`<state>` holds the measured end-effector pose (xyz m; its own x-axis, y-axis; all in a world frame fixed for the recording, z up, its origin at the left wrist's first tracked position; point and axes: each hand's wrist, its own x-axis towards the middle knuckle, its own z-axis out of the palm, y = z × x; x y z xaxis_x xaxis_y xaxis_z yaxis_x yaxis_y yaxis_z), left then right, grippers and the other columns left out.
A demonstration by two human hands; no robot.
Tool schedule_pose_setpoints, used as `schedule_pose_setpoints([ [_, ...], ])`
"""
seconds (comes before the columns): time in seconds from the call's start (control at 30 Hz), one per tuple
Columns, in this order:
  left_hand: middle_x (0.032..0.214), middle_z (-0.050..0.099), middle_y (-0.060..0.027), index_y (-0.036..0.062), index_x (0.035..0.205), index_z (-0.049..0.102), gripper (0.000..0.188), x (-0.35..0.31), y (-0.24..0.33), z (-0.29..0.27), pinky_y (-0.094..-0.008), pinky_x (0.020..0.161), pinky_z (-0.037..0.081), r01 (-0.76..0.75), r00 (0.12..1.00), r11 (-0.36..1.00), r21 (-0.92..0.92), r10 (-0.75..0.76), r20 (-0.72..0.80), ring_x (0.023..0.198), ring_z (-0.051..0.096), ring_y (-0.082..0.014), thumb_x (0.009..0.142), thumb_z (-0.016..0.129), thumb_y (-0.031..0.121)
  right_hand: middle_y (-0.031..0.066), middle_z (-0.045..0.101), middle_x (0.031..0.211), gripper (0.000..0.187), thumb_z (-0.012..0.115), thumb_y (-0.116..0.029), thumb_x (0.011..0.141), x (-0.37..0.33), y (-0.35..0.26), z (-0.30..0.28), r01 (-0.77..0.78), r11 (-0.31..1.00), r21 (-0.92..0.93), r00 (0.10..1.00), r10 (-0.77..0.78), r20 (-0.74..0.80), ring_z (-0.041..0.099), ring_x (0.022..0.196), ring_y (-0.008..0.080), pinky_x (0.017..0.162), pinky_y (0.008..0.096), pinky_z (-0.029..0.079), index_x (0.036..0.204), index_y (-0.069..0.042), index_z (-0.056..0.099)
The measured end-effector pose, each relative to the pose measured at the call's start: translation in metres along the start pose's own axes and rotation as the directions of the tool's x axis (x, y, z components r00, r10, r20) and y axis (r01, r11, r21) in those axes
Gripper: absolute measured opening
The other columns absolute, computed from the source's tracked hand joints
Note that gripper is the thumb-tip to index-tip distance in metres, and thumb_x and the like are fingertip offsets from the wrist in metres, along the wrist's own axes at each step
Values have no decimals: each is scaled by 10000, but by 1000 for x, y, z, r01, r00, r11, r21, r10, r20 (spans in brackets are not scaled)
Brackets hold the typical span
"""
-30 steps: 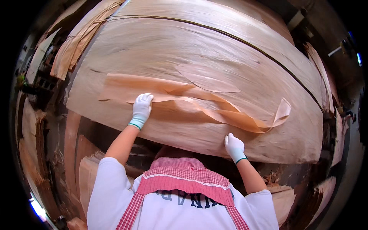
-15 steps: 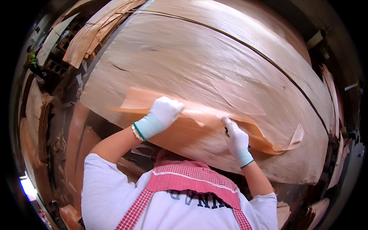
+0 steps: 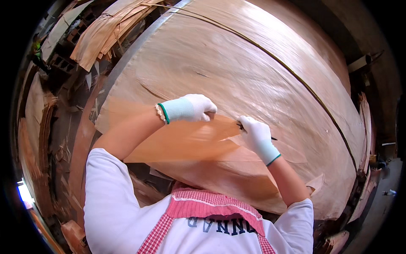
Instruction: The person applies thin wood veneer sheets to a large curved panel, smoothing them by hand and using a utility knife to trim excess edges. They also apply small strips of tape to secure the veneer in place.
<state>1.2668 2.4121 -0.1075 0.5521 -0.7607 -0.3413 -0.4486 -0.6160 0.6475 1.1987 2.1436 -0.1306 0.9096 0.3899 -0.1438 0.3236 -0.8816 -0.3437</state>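
Head view: nearest, a white shirt is worn under a pink checked apron trimmed with a white wavy line. Both forearms are stretched forward, and white gloves with pale, green-edged cuffs are worn on both hands. On the left wrist a bracelet of pale beads is carried just behind the cuff. The left hand is curled closed, and the upper edge of a thin orange veneer strip is gripped in its fingers. The strip is held up over the near left part of a large veneer sheet, partly hidden by the left forearm (its outline is blurred). By the right hand, its fingers bent inward, a dark slim tool is held, mostly covered by the glove. The strip's edge is brought right up to those fingertips; whether it is pinched there cannot be told. Farther off, the large sheet is crossed by a dark cord running down toward the right. Beyond its left edge, loose veneer pieces are heaped, and a person in green can be made out at the far left.
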Motion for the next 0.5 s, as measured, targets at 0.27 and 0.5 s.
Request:
schedule_pose_setpoints([
  [0.27, 945, 704, -153, 61, 953, 685, 173, 50, -128, -47, -421, 790, 524, 67, 988, 985, 156, -44, -146, 907, 668, -344, 794, 686, 130, 189, 654, 1005, 205, 649, -126, 843, 98, 67, -2, -49, 969, 243, 989, 82, -126, 624, 943, 349, 829, 400, 492, 1027, -39, 627],
  [0.5, 1005, 705, -106, 144, 978, 657, 144, 119, -167, -49, -429, 828, 522, 310, 884, 899, 310, -153, -441, 978, 672, -313, 842, 611, 158, 265, 632, 921, 245, 543, -205, 936, 171, -29, 13, -234, 729, 644, 942, 333, -34, 623, 855, 393, 768, 439, 493, 1057, 6, 568],
])
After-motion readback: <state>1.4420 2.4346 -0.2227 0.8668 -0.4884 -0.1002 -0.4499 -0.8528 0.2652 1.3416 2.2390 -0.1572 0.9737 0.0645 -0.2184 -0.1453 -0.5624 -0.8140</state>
